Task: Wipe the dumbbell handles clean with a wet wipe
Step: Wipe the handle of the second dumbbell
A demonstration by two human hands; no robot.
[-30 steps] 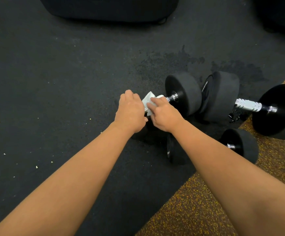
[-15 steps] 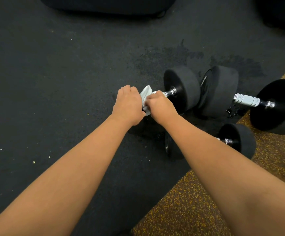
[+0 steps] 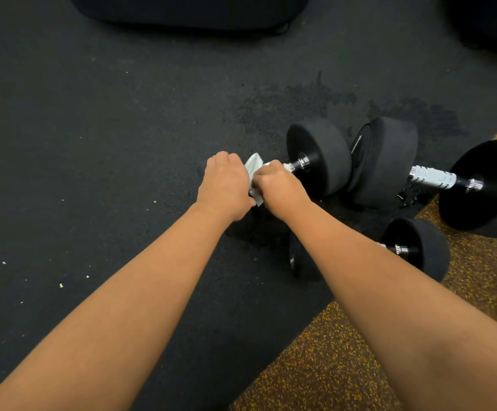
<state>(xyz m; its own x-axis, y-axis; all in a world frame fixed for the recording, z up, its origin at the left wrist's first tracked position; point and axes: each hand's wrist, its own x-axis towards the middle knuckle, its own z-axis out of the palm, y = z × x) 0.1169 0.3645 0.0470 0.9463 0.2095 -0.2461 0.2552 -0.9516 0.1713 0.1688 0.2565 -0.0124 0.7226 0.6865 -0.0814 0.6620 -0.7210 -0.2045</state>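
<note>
LEFT HAND (image 3: 225,185): fingers curled, touching wipe edge; held item hidden, cannot tell | RIGHT HAND (image 3: 281,191): fingers curled tight round wet wipe (image 3: 254,167) on chrome handle (image 3: 289,167) | DUMBBELL 1 (image 3: 319,155): frame centre, head at 2 o'clock of hands | DUMBBELL 2 (image 3: 432,178): 3 o'clock, handle bare | DUMBBELL 3 (image 3: 419,250): 4 o'clock, part-hidden by right forearm

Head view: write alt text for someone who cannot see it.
A right hand grips a wet wipe around the handle of a black dumbbell on dark flooring, the left hand gripping beside it. Two more dumbbells lie to the right.
</note>
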